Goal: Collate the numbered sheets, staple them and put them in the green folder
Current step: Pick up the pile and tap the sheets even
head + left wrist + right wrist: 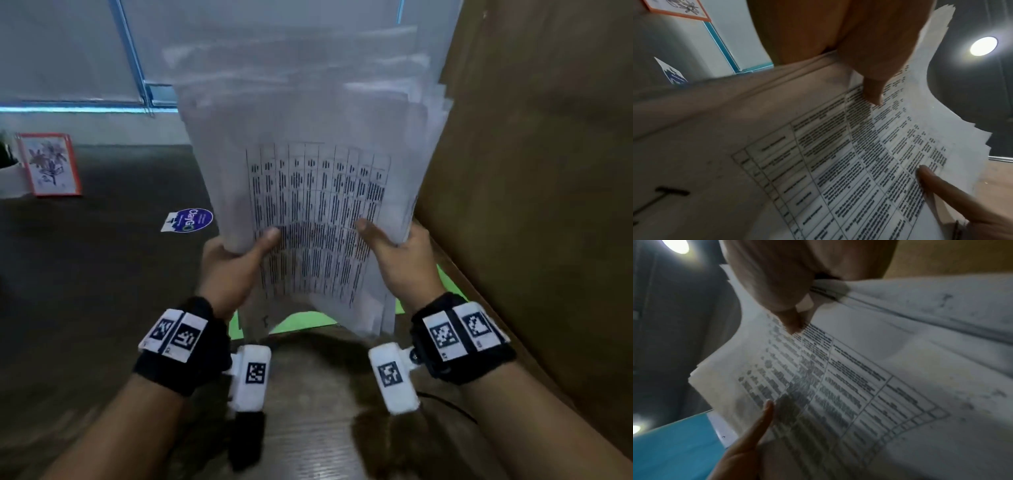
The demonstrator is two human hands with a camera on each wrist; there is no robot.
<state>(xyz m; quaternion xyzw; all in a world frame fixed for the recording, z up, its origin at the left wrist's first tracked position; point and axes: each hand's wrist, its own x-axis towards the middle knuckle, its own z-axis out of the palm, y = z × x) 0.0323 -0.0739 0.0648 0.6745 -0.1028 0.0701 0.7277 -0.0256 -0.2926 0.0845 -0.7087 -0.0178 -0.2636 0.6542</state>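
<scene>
A stack of white printed sheets (315, 205) with a ruled table stands nearly upright above the desk, its edges fanned unevenly at the top right. My left hand (236, 263) grips the stack's left edge, thumb on the front page. My right hand (394, 253) grips the right edge the same way. Both wrist views show the sheets (859, 162) (838, 386) close up with a thumb pressed on the print. The green folder (301, 323) lies flat on the desk under the stack, mostly hidden by it. No stapler is in view.
A dark wooden desk (102, 308) spreads to the left. A brown board wall (531, 171) rises close on the right. A red-framed flower picture (51, 164) stands at the far left, and a blue round sticker (188, 221) lies mid-desk.
</scene>
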